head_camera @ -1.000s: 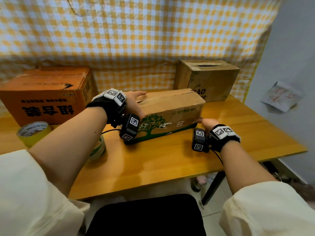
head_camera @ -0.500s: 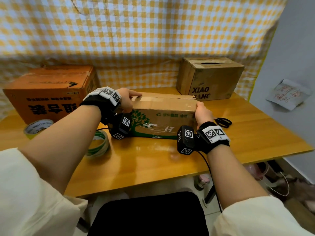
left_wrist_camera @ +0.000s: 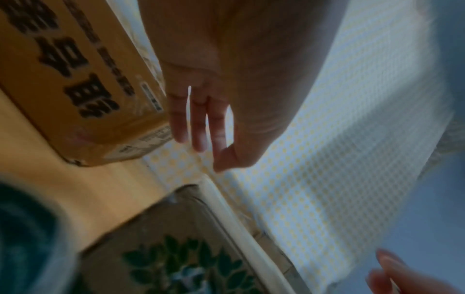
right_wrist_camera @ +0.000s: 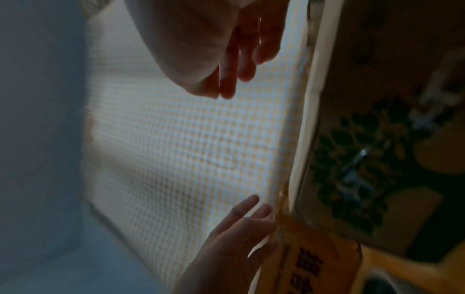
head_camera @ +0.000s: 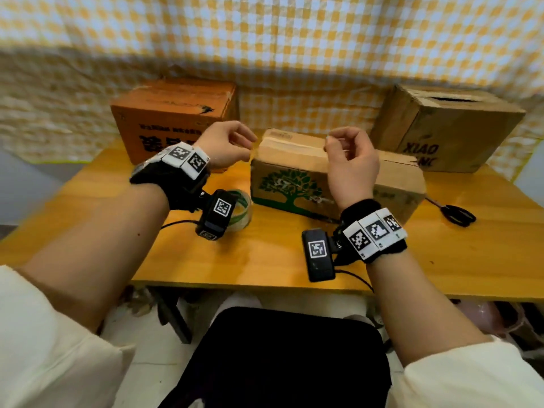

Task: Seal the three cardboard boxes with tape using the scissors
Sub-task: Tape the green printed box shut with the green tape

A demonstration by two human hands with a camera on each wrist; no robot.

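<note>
Three cardboard boxes stand on the wooden table (head_camera: 265, 254). The tree-printed box (head_camera: 294, 184) is in the middle, the orange box (head_camera: 170, 122) at back left, the brown box (head_camera: 447, 128) at back right. A pale band of tape runs along the tree box's top (left_wrist_camera: 226, 208). My left hand (head_camera: 250, 144) hovers at that box's near-left top corner and my right hand (head_camera: 329, 142) just above its top. On both hands the fingers are loosely curled, with thumb and forefinger tips close together (left_wrist_camera: 216, 159) (right_wrist_camera: 219, 89), and I see nothing between them. Black scissors (head_camera: 456, 214) lie right of the tree box.
A tape roll (head_camera: 243, 207) with green print lies left of the tree box, partly behind my left wrist camera. Checked yellow cloth (head_camera: 294, 54) hangs close behind the boxes. A black chair seat (head_camera: 279, 363) is under the table's front edge.
Both hands gripped the ends of the tree box and swung it round on the table. They have now let go and risen above its near-left end.
</note>
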